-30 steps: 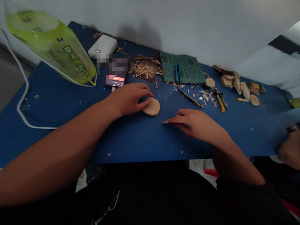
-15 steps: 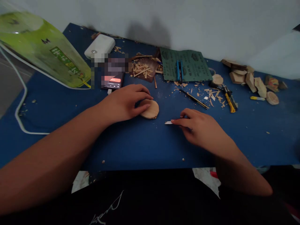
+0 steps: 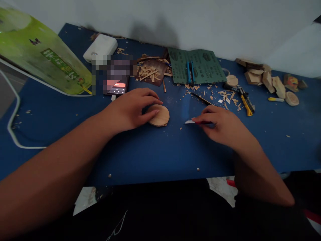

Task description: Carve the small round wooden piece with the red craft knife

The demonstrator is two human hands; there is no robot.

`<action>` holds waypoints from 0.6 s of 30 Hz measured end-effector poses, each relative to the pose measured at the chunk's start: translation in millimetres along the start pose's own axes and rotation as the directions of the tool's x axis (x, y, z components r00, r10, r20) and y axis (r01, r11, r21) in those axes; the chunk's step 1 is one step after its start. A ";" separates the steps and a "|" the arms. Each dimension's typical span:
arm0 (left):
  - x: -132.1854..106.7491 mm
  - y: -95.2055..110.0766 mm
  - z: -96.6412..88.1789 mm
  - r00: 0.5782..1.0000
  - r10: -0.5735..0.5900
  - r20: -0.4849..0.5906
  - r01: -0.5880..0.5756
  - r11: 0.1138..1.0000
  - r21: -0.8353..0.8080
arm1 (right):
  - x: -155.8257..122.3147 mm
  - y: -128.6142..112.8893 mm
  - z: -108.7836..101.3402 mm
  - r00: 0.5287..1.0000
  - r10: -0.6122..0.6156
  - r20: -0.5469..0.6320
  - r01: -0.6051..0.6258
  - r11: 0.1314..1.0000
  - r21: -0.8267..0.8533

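Observation:
A round, pale wood slice (image 3: 162, 116) with a bit of bark on its lower edge lies flat on the blue table. My left hand (image 3: 135, 108) grips it from the left, thumb across its top and fingers curled round the far side. To the right, my right hand (image 3: 220, 125) is closed on a craft knife (image 3: 190, 122) with a red handle. The knife's pale blade points left toward the slice, apart from it and just above the table. A tiny wood chip (image 3: 181, 128) lies below the blade tip.
Behind my hands are a green sandpaper sheet (image 3: 208, 72) with a blue tool (image 3: 190, 72), a shavings pile (image 3: 149, 73), and a phone (image 3: 117, 85). A yellow utility knife (image 3: 247, 103) and wood blocks (image 3: 268, 82) lie right; a green bag (image 3: 57, 63) stands left.
My right hand has moved right and slightly away from me with the craft knife, showing more of its red handle. My left hand stays on the wood slice. The view has shifted slightly.

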State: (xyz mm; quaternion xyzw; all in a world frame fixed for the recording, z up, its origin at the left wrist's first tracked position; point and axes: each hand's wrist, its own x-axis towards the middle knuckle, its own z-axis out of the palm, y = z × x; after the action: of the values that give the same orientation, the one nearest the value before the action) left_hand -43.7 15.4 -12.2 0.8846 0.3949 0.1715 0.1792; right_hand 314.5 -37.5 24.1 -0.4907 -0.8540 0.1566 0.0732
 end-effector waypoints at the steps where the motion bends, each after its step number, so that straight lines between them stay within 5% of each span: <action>1: 0.3 1.0 -1.1 1.000 -0.013 0.000 0.013 1.000 0.005 | 0.6 -0.9 0.1 0.999 0.028 -0.028 -0.027 0.999 0.044; 3: 0.0 3.5 -3.8 0.999 -0.031 0.011 0.031 0.999 0.008 | 1.3 -6.0 1.3 0.991 0.124 -0.046 -0.111 0.969 0.221; 6: -3.1 5.5 -6.6 0.998 0.005 0.056 -0.004 1.000 -0.015 | 0.9 -21.8 5.7 0.971 0.152 0.183 -0.230 0.797 0.559; 9: -6.5 1.3 -4.6 0.989 0.085 0.119 -0.081 0.996 -0.039 | -0.6 -42.1 14.3 0.900 -0.069 0.431 -0.336 0.519 0.786; 13: -4.1 -7.8 -1.3 0.985 0.094 0.146 -0.089 0.995 -0.039 | 0.6 -61.7 35.0 0.837 -0.299 0.458 -0.407 0.219 0.887; 16: -1.1 -8.7 -6.0 0.998 -0.029 0.055 0.027 0.999 0.026 | 6.3 -63.2 51.7 0.787 -0.371 0.493 -0.472 0.153 0.868; 18: -1.2 -6.2 -11.1 0.984 -0.139 -0.115 0.144 0.989 0.042 | 12.0 -56.4 58.4 0.843 -0.256 0.474 -0.430 0.209 0.878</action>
State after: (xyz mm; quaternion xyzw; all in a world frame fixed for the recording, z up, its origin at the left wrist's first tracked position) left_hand -53.3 20.4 -5.4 0.8476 0.4703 0.1974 0.1462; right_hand 246.2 -65.1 -12.1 -0.3193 -0.5142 0.7874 0.1171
